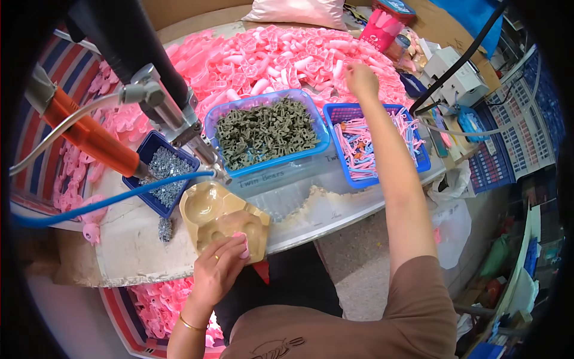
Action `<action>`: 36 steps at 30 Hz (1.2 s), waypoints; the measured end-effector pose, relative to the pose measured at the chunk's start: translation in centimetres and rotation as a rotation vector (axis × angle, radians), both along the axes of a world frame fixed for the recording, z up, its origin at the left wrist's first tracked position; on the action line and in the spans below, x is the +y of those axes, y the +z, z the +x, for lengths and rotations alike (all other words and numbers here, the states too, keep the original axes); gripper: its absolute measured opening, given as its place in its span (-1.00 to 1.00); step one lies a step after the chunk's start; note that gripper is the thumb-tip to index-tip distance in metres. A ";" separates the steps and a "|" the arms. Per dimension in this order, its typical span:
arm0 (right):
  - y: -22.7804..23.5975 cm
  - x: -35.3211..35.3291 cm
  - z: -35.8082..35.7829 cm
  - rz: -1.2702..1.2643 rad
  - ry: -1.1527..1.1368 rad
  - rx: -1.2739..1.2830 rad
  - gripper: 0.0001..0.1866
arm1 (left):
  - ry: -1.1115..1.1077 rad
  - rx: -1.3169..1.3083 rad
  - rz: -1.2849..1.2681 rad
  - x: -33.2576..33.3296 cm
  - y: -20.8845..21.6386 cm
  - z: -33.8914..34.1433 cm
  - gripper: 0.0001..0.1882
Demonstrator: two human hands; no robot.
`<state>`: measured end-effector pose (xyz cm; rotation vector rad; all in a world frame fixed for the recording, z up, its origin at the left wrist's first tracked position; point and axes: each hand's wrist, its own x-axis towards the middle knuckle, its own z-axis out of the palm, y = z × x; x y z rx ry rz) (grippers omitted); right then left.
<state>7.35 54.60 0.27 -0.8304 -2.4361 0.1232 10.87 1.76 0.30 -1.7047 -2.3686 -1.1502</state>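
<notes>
My left hand (220, 269) is at the near edge of the table, its fingers closed on a small pink plastic part (244, 245). That part sits against the lower side of a tan moulded fixture (236, 222) with rounded hollows. My right arm stretches forward over a blue basket (354, 181) of pink, blue and orange stick-like pieces. At its end, my right hand (362, 82) is curled at the near right part of a big heap of pink plastic parts (257, 60). Whatever its fingers hold, if anything, is hidden.
A blue tub (281, 160) of dark grey-green parts stands mid-table. Left of it are a small dark blue basket (190, 161) of small metal pieces, an orange power screwdriver (89, 134), a metal cylinder (164, 110) and a blue hose (119, 194). A white box (457, 75) stands right.
</notes>
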 end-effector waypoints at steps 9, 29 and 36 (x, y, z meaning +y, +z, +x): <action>-1.9 -4.4 -4.0 -0.115 0.179 -0.509 -0.64 | 0.040 -0.011 -0.062 -0.4 -1.4 0.6 -0.71; 5.5 -28.7 3.7 -1.216 0.987 -0.440 -0.74 | -0.112 0.132 0.023 -1.0 -2.6 1.4 -0.62; 0.9 -35.3 3.0 -0.695 1.195 -0.521 -0.79 | -0.103 0.175 0.063 -3.7 -2.0 1.4 -0.61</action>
